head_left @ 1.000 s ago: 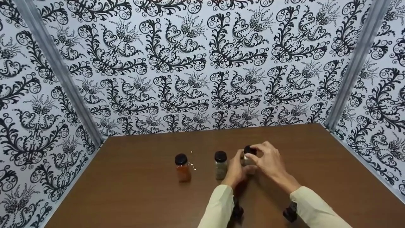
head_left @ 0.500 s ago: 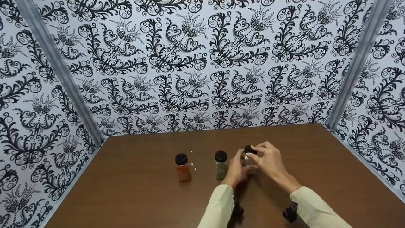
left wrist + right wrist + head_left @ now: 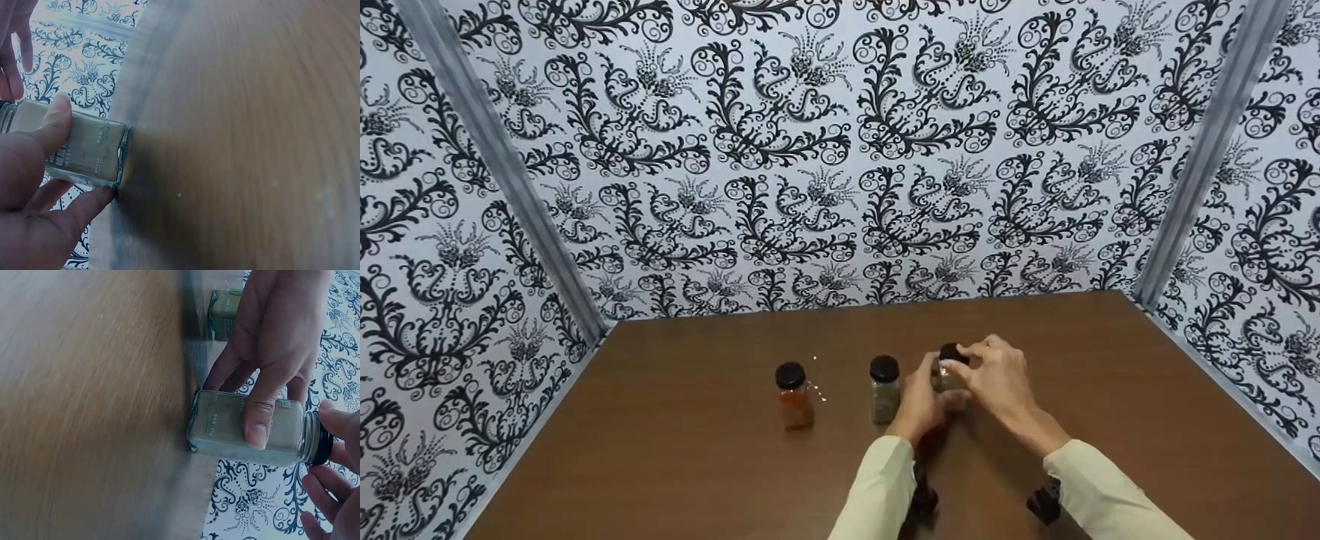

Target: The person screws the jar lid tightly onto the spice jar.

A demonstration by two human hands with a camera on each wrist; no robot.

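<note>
A square glass spice jar (image 3: pixel 225 430) with greyish-beige powder stands upright on the brown table (image 3: pixel 697 480), right of centre in the head view. Around its body my left hand (image 3: pixel 919 405) is wrapped, with the thumb across the front face in the right wrist view. My right hand (image 3: pixel 1001 382) pinches the jar's black cap (image 3: pixel 322 441) between thumb and fingers. The cap sits on the jar's neck. Just left of my left hand is a second jar (image 3: pixel 884 394) with greenish contents and a black cap. A jar of orange-red spice (image 3: pixel 795 397) stands farther left.
Small pale specks (image 3: pixel 819 391) lie on the tabletop beside the orange-red jar. Behind and at both sides of the table rise walls with black-and-white scroll patterns (image 3: pixel 810 187). Dark wrist devices (image 3: pixel 1044 501) hang under the pale sleeves (image 3: pixel 1099 484).
The fingers of my right hand shift very slightly at the cap. Both hands and all the jars otherwise keep their places.
</note>
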